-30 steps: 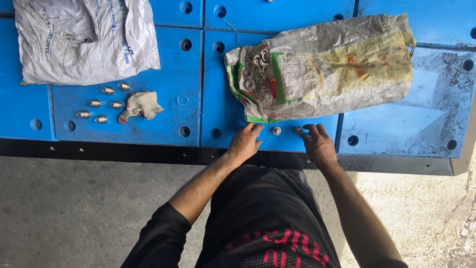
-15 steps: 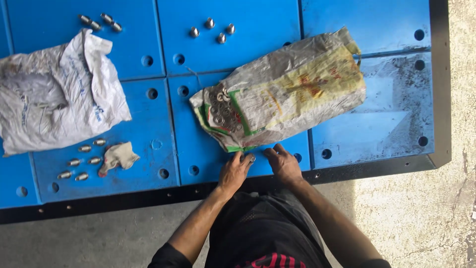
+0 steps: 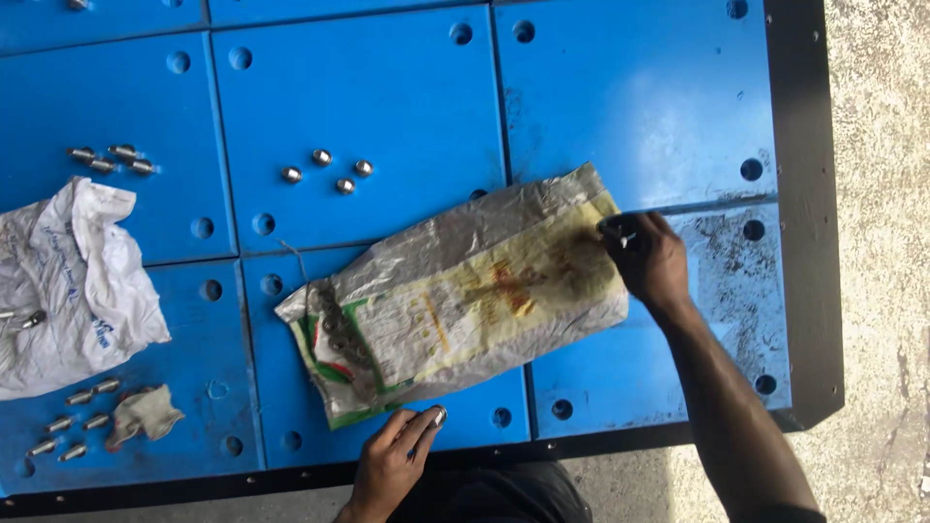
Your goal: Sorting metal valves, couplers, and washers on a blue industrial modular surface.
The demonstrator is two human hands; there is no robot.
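We are kneeling at the near edge of a blue panelled table [image 3: 387, 97], working with both bare hands around a worn woven sack [image 3: 455, 300] that is lying flat and slanted across the middle panels. Our left hand [image 3: 392, 465] is resting at the near edge just below the sack's open end, its fingers pinching a small metal fitting [image 3: 439, 416]. Our right hand [image 3: 647, 260] is reaching over the sack's far corner, fingers curled shut around another small metal piece [image 3: 625, 237] that we cannot identify. Four loose metal nuts [image 3: 329, 171] are sitting beyond the sack, and a crumpled white bag [image 3: 73, 286] is lying well apart at the left.
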